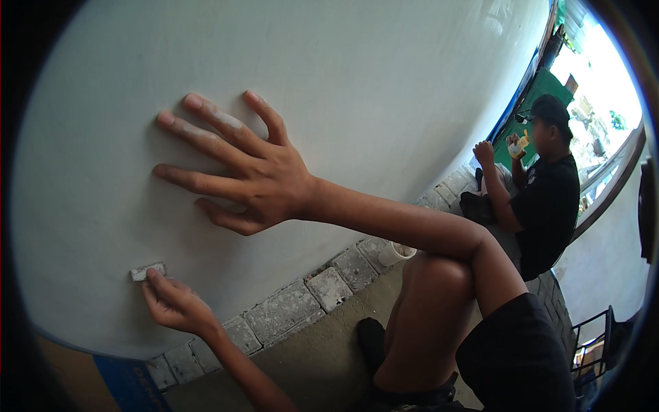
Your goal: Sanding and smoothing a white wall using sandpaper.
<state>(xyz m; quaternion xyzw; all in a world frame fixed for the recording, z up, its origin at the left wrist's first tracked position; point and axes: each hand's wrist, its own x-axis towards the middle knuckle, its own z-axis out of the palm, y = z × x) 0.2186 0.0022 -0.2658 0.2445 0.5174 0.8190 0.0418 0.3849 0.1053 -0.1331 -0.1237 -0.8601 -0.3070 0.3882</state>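
A large, smooth white panel (371,89) fills much of the view, its edges bent by the lens. My right hand (250,175) rests on it with fingers spread wide and the back of the hand showing. White powder or paste marks some of those fingers. Lower and to the left, my left hand (175,299) pinches a small, rough grey-white block (148,272) between thumb and fingers. The block is against or very close to the panel; exact contact cannot be told. Its material is unclear.
Grey paving blocks (285,312) line the panel's foot. A white cup (397,253) stands there, near my bent knee. At the right, another person (549,185) in black sits holding a yellow-and-white item. A blue printed thing (130,381) lies lower left; a black metal rack (594,336) stands lower right.
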